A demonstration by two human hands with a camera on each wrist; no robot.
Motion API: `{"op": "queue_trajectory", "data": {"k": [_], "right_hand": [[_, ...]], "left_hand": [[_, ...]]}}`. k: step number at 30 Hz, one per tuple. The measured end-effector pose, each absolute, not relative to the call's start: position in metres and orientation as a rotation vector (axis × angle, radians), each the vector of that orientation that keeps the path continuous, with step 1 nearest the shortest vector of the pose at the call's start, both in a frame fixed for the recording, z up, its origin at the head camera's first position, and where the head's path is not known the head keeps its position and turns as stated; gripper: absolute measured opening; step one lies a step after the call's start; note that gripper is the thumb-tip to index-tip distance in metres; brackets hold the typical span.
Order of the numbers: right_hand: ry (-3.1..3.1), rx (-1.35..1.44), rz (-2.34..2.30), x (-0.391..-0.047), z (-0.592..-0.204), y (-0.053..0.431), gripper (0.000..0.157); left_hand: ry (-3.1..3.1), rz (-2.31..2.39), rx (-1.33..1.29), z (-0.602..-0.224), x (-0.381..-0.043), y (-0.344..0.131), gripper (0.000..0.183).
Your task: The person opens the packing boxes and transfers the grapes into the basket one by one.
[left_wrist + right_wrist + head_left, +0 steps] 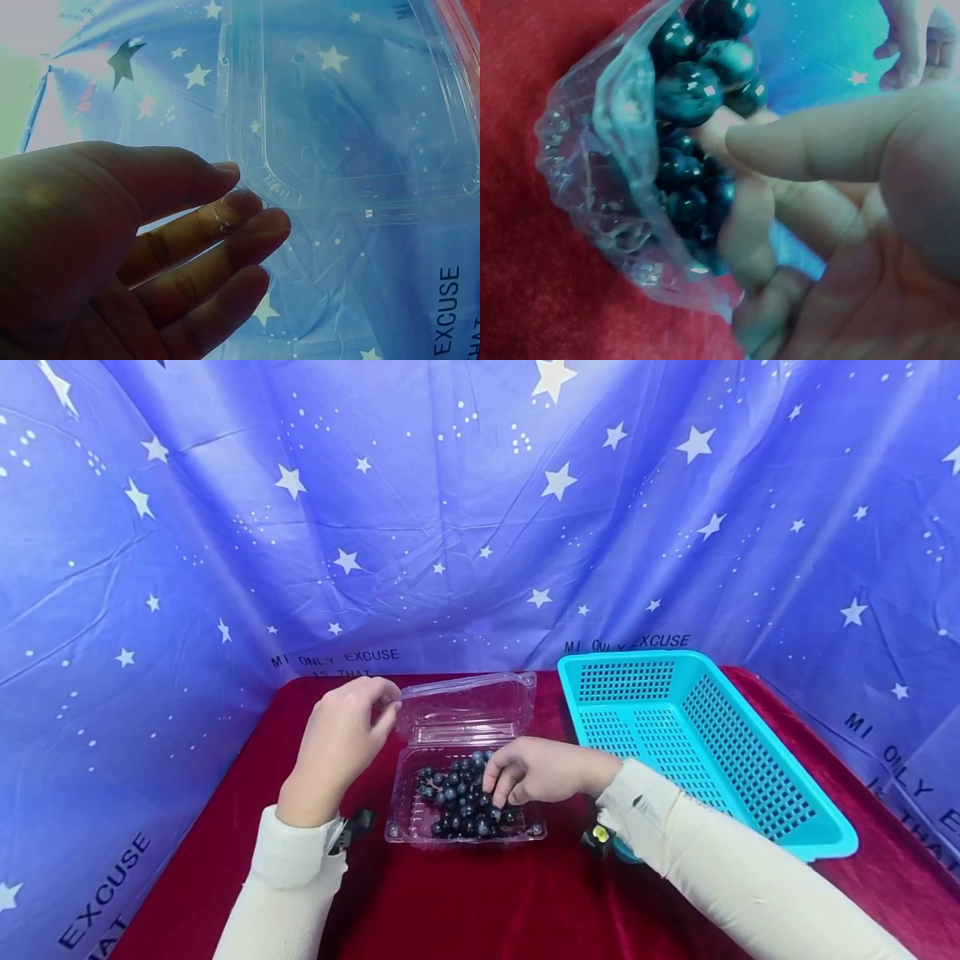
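Observation:
A clear plastic clamshell box (393, 817) stands with its hinged lid (468, 702) raised. My left hand (337, 739) pinches the lid's left corner between thumb and fingertips; the left wrist view has the clear lid corner (281, 196) at those fingertips. In the box lies a bunch of dark grapes (457, 802), with a bit of stem showing on its left. My right hand (543, 768) reaches over the box's right side and pinches at the bunch. Its thumb and index finger meet against a large grape (688, 94) in the right wrist view, and the other fingers curl below.
Right of the box is a turquoise plastic basket (817, 835) with slotted walls, partly behind the right sleeve (720, 843). Dark red cloth (450, 902) covers the table. A blue star-printed curtain (450, 485) hangs close behind it and along both sides.

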State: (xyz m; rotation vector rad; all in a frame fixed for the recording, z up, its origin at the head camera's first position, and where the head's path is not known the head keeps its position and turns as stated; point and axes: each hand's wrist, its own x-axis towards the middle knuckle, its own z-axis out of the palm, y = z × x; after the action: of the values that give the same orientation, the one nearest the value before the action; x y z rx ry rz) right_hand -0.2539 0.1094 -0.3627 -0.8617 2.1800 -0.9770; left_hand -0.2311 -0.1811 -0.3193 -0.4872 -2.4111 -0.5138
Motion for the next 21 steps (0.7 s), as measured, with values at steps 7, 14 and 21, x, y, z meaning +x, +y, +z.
{"op": "queue_trajectory", "data": {"k": [7,14,21], "right_hand": [[2.121,-0.976,-0.971,-0.2497,-0.3659,0.1056,0.059],[2.162,-0.979,-0.958,-0.2475,-0.3723,0.1006,0.057],[2.207,-0.996,-0.927,-0.2472,-0.3713,0.0996,0.069]], "left_hand": [[-2.414,-0.515,-0.489,-0.3193,-0.231,-0.1812,0.006],[-2.42,-0.514,-0.49,-0.3182,-0.2308,-0.1811,0.006],[-2.415,-0.51,-0.503,-0.3177,-0.2304,-0.1808,0.006]]}}
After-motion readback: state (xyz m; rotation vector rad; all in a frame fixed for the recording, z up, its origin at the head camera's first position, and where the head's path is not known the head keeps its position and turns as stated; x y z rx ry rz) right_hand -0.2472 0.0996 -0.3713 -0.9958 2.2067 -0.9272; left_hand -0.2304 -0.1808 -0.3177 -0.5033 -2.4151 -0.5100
